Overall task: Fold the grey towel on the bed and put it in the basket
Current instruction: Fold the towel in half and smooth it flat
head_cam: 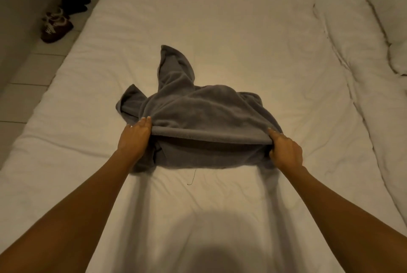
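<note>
The grey towel (198, 114) lies crumpled in the middle of the white bed (220, 30), one corner pointing away from me. Its near edge is lifted off the sheet and stretched between my hands. My left hand (135, 137) grips the left end of that edge. At the right end, my right hand (285, 151) pinches the hem, fingers curled under the cloth. No basket is in view.
A rolled white duvet (343, 37) and a pillow (389, 8) lie along the bed's right side. Shoes (56, 24) sit on the tiled floor to the left of the bed, by the wall. A thin thread (192, 179) lies on the sheet.
</note>
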